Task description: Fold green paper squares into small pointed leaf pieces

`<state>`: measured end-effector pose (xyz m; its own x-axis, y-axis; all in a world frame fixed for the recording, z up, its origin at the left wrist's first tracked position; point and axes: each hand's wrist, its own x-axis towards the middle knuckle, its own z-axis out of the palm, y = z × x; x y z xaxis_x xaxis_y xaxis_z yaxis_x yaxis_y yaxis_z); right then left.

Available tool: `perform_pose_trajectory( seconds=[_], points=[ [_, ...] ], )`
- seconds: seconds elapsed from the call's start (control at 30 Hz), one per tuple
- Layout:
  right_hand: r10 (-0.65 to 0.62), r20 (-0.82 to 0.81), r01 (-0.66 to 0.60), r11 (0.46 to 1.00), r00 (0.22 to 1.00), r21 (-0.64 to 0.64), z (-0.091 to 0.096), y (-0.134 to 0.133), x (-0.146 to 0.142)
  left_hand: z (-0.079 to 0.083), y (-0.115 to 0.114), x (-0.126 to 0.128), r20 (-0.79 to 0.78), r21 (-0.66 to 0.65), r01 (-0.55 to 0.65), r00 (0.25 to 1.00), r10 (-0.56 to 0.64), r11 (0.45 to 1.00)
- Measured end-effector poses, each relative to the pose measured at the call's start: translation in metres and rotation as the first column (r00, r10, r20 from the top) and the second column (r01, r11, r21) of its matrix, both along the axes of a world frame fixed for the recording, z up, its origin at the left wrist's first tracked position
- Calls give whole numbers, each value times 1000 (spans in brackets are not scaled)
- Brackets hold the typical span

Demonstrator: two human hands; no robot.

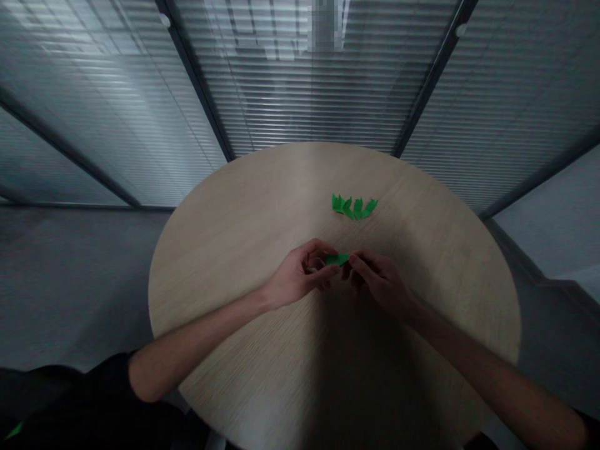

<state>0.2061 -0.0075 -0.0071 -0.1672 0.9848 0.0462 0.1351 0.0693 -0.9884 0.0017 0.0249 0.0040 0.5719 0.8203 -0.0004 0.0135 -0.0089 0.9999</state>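
Between my two hands is a small piece of green folded paper (337, 259), held above the middle of the table. My left hand (307, 267) is closed on its left end, thumb in front and fingers behind. The fingertips of my right hand (377, 275) pinch its right end. Parts of the paper are hidden by the fingers. Just beyond my hands, several green folded paper pieces (358, 209) lie in a short row on the tabletop, some touching each other.
The round wooden table (225, 212) fills the middle of the view. Glass panels with blinds (309, 106) stand directly behind its far edge. Grey floor (84, 281) shows at the left. My own shadow falls over the table's near part.
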Motion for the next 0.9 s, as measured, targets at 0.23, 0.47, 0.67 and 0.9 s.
perform_pose_trajectory(
  seconds=[0.23, 0.47, 0.67, 0.9],
  points=[
    [17, -37, -17, 1000, 999, -1, 0, 0, 1, 2, -2, -1, -8, 3, 5, 1000, -5, 1000],
    [8, -84, -8, 1000, 996, -3, -2, 0, 0, 1, -1, -1, 98, -61, 60, 994, -54, 996],
    [17, -106, -20, 1000, 994, -23, -2, -1, 2, 1, -1, -1, 77, -62, 45, 996, -40, 997],
    [47, -139, -51, 998, 989, -28, -3, 0, 4, -5, 2, 0, 88, -59, 53, 995, -47, 997]
  ],
)
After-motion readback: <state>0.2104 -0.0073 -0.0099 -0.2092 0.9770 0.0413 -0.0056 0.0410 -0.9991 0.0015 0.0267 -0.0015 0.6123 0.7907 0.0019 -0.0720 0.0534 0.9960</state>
